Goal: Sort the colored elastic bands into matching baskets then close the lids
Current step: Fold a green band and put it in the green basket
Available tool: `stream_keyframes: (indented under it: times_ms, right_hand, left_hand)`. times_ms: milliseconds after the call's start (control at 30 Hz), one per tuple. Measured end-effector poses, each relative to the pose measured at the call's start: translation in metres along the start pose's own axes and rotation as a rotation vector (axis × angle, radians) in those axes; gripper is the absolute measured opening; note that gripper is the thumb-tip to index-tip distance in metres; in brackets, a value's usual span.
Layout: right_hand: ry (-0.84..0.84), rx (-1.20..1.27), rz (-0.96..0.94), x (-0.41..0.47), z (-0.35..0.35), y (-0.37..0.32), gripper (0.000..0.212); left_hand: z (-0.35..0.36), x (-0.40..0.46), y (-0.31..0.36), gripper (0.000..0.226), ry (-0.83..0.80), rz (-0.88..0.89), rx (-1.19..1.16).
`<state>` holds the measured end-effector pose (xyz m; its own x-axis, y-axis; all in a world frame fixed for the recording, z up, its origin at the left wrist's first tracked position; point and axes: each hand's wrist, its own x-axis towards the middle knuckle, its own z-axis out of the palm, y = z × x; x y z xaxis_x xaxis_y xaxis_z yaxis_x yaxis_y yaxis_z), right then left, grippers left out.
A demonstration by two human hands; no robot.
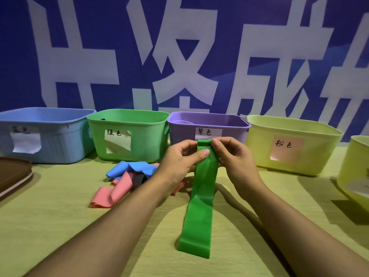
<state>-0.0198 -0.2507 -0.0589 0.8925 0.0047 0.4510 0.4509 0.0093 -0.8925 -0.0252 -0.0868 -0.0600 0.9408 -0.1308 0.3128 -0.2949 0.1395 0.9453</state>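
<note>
A long green elastic band (pixel 199 206) hangs from both hands in front of the purple basket (pixel 235 132). My left hand (pixel 179 158) pinches its upper end with thumb and fingers. My right hand (pixel 233 156) pinches the same end from the right side. The band's lower end rests on the table. A blue band (pixel 131 168), a pink band (pixel 113 192) and a dark purple band (pixel 138 179) lie in a heap behind my left wrist. The green basket (pixel 149 140) stands left of the purple one, its lid off.
A blue basket (pixel 60 140) stands at far left, a yellow-green basket (pixel 319 152) labelled pink at right, and another yellow basket (pixel 355 176) at the right edge. A brown lid (pixel 12 174) lies at left. The yellow-green tablecloth (pixel 60 226) covers the table.
</note>
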Motion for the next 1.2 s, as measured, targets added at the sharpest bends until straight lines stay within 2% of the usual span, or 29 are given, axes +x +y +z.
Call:
stream_keyframes:
  times_ms: [300,533,800,933,1033,1200]
  right_hand:
    - [-0.010,-0.021,-0.027,0.0016,-0.0018,0.0024,0.015]
    - [-0.057,-0.070,-0.052,-0.0020,0.0005,-0.0009,0.018]
    - [-0.071,-0.051,-0.015,-0.0032,0.0008,-0.0025,0.021]
    - [-0.018,-0.033,0.097,-0.0040,0.0012,-0.0055,0.048]
    - [-0.004,-0.093,0.120,-0.0032,0.0010,-0.0036,0.060]
    - [-0.009,-0.088,0.094,-0.0029,0.0019,-0.0032,0.043]
  left_hand:
    - [0.0022,-0.0008,0.0034,0.019,0.058,-0.037,-0.007]
    - [0.0042,-0.0017,0.0073,0.047,0.124,-0.045,0.008]
    - [0.0021,-0.0008,0.0070,0.027,0.175,0.000,0.111]
    - [0.0022,0.0009,0.0047,0.022,0.164,0.025,0.128]
    - [0.0025,0.0008,0.0044,0.015,0.140,0.020,0.088]
    - [0.0048,-0.0011,0.0054,0.005,0.114,0.019,0.010]
